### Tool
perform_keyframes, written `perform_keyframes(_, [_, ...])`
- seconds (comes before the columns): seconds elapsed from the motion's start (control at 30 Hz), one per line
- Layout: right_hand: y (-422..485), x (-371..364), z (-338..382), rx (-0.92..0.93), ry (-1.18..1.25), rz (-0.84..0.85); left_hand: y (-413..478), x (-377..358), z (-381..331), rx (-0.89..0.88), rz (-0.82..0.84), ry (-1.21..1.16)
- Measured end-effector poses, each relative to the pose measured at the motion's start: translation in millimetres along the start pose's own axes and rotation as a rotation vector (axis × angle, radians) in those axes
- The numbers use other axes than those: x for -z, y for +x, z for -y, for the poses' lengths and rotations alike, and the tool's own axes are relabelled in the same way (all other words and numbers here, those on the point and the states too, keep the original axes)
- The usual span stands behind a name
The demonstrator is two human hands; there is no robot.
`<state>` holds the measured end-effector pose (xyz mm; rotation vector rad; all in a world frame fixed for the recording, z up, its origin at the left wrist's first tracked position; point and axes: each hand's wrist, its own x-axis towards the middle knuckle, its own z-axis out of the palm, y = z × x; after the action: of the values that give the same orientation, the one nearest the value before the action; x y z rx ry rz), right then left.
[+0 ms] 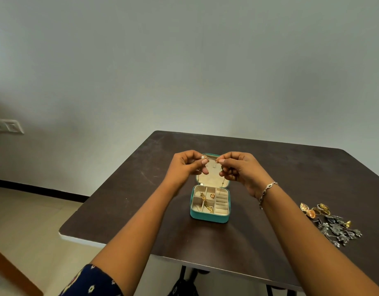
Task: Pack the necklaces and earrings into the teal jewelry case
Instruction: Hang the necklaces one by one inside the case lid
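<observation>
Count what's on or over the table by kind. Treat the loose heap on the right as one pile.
Teal case: 1
Hands: 2, left hand and right hand
Necklace pinched between both hands: 1
Bracelet on the right wrist: 1
Jewelry pile: 1, pieces too tangled to count
Total: 6

A teal jewelry case (208, 219) sits open at the middle of a dark table (280, 167), its cream-lined lid standing upright. Gold pieces (204, 198) lie in the base's left compartments; the ring rolls on the right are bare. Above the lid, a thin gold necklace (223, 184) is pinched between the left hand (184, 165) and right hand (239, 167), its loose end hanging toward the base. Gold earrings (317, 210) and silver floral earrings (338, 231) lie heaped near the table's right edge, well apart from the case.
</observation>
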<state>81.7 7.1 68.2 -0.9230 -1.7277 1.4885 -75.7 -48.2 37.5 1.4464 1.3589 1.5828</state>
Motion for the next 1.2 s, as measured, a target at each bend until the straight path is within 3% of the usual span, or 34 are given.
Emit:
perform_keyframes(0.43, [-11.7, 17.6, -23.0, -0.046, 0.038, 0.025, 11.5, -1.1, -50.0, 0.019, -0.108, -0.294])
perform_keyframes(0.9, [-19.7, 41.0, -47.9, -0.145, 0.135, -0.045, 13.0, 10.0, -58.2, 0.096, -0.255, -0.619])
perform_keyframes(1.07, [-22.2, 51.1, -50.4, -0.189, 0.244, -0.037, 9.5, 12.8, -52.1, 0.151, -0.345, -0.676])
perform_keyframes(1.2, [-23.6, 60.0, -50.6, -0.239, 0.464, -0.036, 7.9, 14.0, -40.3, 0.229, -0.425, -0.63])
